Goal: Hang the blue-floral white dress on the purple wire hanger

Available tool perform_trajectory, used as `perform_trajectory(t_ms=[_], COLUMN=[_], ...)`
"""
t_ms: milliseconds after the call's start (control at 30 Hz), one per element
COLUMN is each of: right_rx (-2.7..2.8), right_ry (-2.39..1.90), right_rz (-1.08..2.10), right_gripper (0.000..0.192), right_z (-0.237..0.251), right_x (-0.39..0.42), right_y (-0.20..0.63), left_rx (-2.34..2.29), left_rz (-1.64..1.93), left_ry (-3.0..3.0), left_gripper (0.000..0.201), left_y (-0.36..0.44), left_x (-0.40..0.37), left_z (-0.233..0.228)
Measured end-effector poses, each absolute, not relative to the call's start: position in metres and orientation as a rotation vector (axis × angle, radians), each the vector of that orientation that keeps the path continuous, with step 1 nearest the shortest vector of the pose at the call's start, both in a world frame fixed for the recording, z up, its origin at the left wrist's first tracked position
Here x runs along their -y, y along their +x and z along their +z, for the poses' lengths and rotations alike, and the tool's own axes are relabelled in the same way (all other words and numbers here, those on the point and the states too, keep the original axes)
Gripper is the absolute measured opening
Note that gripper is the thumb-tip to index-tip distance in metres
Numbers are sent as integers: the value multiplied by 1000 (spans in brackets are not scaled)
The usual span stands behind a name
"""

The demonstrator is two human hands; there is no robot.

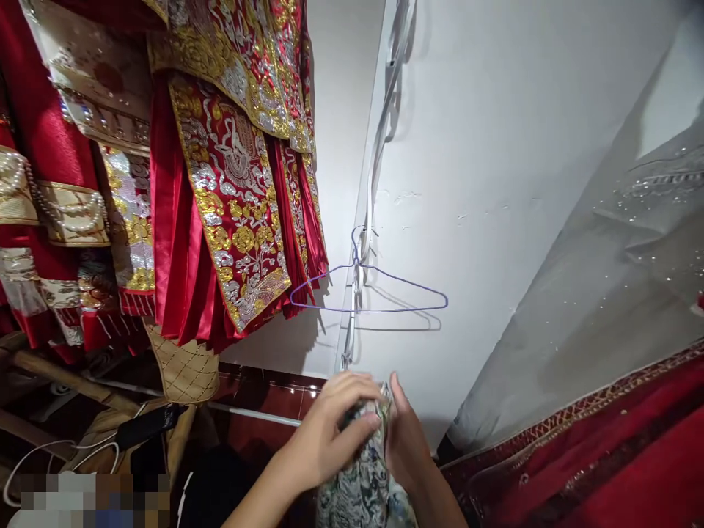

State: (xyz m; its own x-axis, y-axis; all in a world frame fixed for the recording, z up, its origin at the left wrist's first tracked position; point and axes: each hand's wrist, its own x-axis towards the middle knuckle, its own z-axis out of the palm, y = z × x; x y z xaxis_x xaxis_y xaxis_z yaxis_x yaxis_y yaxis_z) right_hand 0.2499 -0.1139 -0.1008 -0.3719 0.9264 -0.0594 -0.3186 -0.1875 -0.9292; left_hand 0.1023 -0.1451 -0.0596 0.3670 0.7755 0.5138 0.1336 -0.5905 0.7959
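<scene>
We see a bundle of grey-green patterned cloth (366,469) low in the near centre, pressed between both hands. The left hand (330,433) wraps over its top from the left, fingers curled down on it; the right hand (407,440) clamps it from the right, thumb up. Just beyond, a blue wire hanger (385,293) hangs on the white wall (495,183). Red and gold embroidered robes (231,183) hang far left.
</scene>
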Motion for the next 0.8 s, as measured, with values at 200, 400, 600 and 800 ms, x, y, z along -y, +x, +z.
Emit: perform_trajectory(t_ms=[200, 400, 600, 800], right_rx=[1786, 1749, 1923, 1947], right_ry=[-825, -1092, -1130, -1228], right_rz=[1851, 610, 592, 495], right_gripper=[30, 49, 34, 20], right_z=[-43, -19, -59, -39], right_x=[89, 9, -34, -22], right_y=[267, 286, 303, 330], left_rx=[-858, -1254, -1539, -1386], left_rz=[825, 834, 864, 1297], left_ry=[1928, 2060, 1952, 1991], left_gripper=[55, 45, 38, 18], left_y=[58, 13, -28, -33], left_x=[111, 104, 81, 38], left_z=[-72, -83, -75, -41])
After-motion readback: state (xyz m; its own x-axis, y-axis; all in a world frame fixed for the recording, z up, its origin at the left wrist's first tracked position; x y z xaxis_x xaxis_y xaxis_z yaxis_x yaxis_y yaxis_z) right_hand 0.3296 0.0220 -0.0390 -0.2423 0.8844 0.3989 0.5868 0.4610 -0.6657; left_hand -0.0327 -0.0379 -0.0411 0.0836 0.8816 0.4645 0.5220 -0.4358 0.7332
